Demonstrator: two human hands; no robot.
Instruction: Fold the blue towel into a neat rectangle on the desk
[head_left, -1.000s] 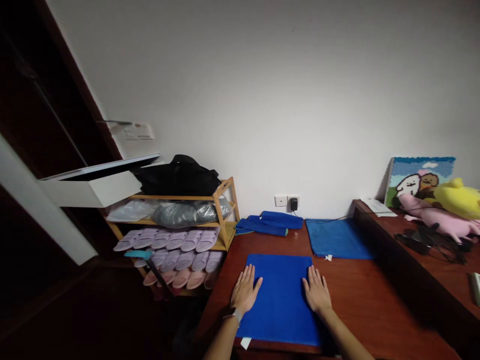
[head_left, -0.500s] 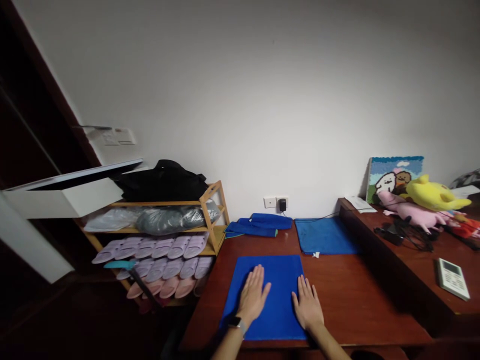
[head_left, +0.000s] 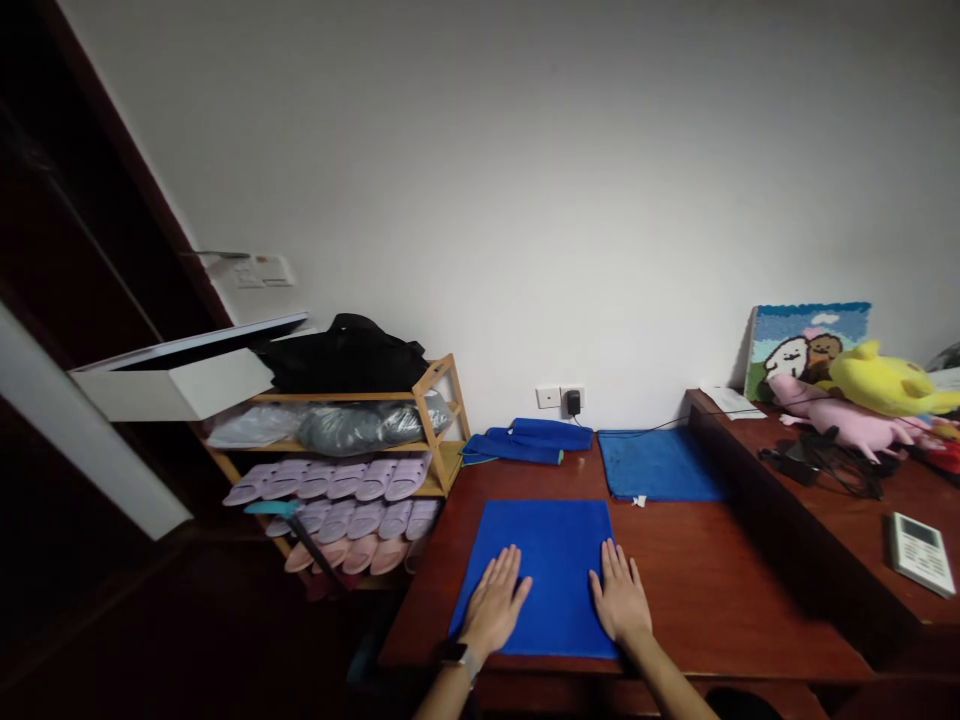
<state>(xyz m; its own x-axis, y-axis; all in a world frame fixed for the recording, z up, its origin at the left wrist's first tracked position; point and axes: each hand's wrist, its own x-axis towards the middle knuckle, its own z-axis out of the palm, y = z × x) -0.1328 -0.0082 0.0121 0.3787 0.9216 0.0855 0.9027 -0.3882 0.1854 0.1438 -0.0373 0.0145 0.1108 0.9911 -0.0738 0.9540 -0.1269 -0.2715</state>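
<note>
A flat blue cloth (head_left: 555, 555) lies spread out near the front edge of the reddish-brown desk. My left hand (head_left: 495, 603), with a watch on its wrist, lies flat on the cloth's left part, fingers stretched out. On the cloth's right edge rests my right hand (head_left: 622, 595), palm down with its fingers extended. Behind it, a second blue cloth (head_left: 660, 465) with a small white tag lies folded flat. Crumpled blue cloths (head_left: 529, 440) with a green edge sit at the back left of the desk.
A wooden shoe rack (head_left: 439, 425) with several slippers (head_left: 330, 480) and a black bag (head_left: 345, 355) stands at left. On the raised desk part at right are plush toys (head_left: 847, 415), black cables (head_left: 832, 465) and a white calculator-like device (head_left: 922, 553). A plug (head_left: 574, 402) sits in the wall socket.
My left hand has slid down the cloth toward its near edge. My right hand stays at the right edge. The whole view has shifted slightly.
</note>
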